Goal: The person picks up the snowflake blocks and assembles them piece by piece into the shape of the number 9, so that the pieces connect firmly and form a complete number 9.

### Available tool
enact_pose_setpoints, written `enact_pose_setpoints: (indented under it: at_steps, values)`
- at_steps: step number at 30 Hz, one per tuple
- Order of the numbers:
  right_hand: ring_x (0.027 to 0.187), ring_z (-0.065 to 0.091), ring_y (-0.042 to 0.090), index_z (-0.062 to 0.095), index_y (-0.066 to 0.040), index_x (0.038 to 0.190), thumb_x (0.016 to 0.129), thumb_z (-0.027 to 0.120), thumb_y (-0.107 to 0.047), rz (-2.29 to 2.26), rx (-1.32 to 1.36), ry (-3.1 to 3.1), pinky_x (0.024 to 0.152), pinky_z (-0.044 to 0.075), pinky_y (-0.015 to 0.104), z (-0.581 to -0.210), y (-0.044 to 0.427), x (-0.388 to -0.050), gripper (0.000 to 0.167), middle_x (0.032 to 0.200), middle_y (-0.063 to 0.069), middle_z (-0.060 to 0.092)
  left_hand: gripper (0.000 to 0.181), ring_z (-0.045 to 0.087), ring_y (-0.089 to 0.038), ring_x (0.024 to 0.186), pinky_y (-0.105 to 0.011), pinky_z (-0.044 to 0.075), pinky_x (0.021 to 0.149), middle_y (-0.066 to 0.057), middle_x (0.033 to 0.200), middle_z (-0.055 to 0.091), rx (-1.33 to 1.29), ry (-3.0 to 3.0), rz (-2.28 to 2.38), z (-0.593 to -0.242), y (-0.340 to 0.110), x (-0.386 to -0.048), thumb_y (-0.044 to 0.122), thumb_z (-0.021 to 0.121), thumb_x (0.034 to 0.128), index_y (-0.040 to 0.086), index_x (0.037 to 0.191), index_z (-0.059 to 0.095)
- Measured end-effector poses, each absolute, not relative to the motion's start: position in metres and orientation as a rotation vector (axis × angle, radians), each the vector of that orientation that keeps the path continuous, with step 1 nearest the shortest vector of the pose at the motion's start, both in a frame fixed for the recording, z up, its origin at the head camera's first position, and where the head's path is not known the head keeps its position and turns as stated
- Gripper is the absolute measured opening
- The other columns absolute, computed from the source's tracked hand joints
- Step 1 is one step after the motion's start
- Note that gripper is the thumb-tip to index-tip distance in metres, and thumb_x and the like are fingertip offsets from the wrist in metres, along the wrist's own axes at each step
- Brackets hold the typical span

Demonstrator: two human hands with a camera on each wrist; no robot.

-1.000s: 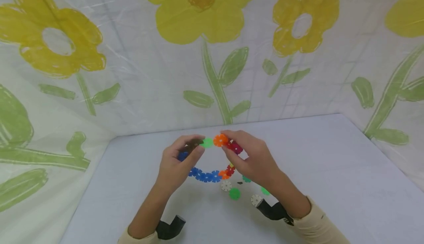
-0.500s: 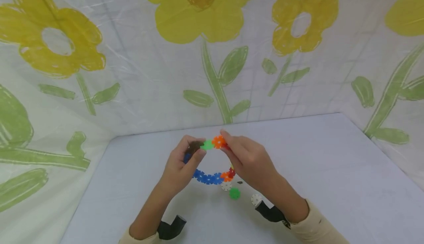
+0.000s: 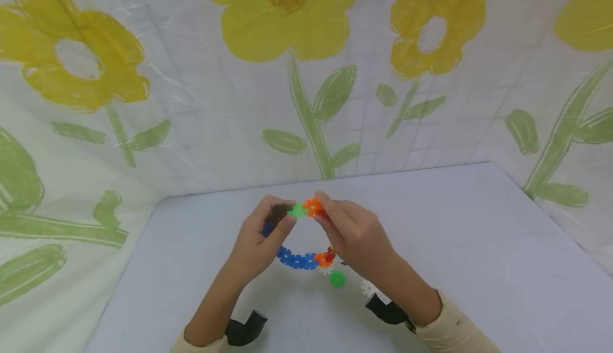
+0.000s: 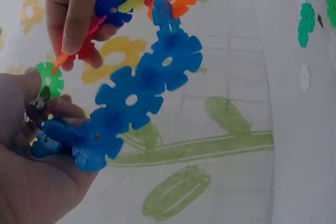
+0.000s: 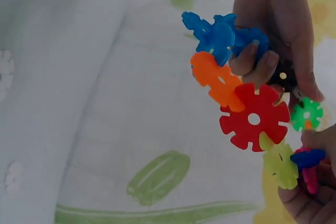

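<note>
Disc chain (image 3: 297, 261) up in both hands above the table (image 3: 172, 257), loop's green and orange discs meeting.
Left hand (image 3: 258, 241) clamped on the chain's dark disc (image 3: 279, 213), beside the green disc (image 3: 298, 210); right hand (image 3: 359, 233) pinches its pink disc (image 4: 86, 48), next to the orange disc (image 3: 312, 207). Can't tell if green and orange interlock. Loose green piece (image 3: 337, 279) and white piece (image 3: 367, 288) lie on the person's side of the chain.

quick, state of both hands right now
Left hand: closed, holding the dark slotted disc beside a green disc.
Right hand: closed, pinching the pinkish-red slotted disc beside an orange disc.
</note>
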State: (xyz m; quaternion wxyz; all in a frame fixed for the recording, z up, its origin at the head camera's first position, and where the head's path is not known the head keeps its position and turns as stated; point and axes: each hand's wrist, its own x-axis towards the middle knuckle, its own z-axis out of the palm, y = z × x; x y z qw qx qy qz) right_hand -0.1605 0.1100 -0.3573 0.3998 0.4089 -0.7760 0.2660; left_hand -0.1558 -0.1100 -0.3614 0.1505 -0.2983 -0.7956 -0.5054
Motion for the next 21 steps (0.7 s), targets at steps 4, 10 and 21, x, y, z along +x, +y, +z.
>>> enact_pose_setpoints:
  at_steps: [4, 10, 21]
  values:
    - [0.086, 0.070, 0.020, 0.065, 0.002, 0.126, 0.094, 0.073, -0.018, 0.855, 1.036, -2.034, 0.072, 0.058, 0.027, -0.354, 0.112, -0.163, 0.039, 0.101, 0.012, 0.072, 0.037, 0.063, -0.015, 0.093, -0.029, 0.057, 0.079, 0.004, 0.110, 0.064, -0.840, -2.318, -1.488, -0.353, -0.119, -0.155, 0.009, 0.070, 0.0945, 0.014, 0.129, 0.056]
    - [0.086, 0.066, 0.012, 0.062, -0.002, 0.128, 0.083, 0.082, -0.005, 1.140, 0.937, -2.112, 0.070, 0.058, 0.026, -0.350, 0.120, -0.167, 0.050, 0.105, 0.005, 0.070, 0.042, 0.069, -0.019, 0.093, -0.032, 0.058, 0.081, -0.002, 0.107, 0.067, -0.778, -2.295, -1.655, -0.346, -0.131, -0.160, 0.002, 0.073, 0.0908, 0.010, 0.129, 0.058]
    - [0.098, 0.063, 0.013, 0.062, -0.010, 0.129, 0.095, 0.071, -0.020, 1.263, 1.153, -2.641, 0.082, 0.056, 0.032, -0.359, 0.155, -0.203, 0.036, 0.112, -0.004, 0.065, 0.042, 0.067, -0.020, 0.091, -0.032, 0.058, 0.077, -0.003, 0.109, 0.067, -0.584, -2.376, -1.616, -0.343, -0.145, -0.161, 0.013, 0.076, 0.0905, 0.016, 0.129, 0.058]
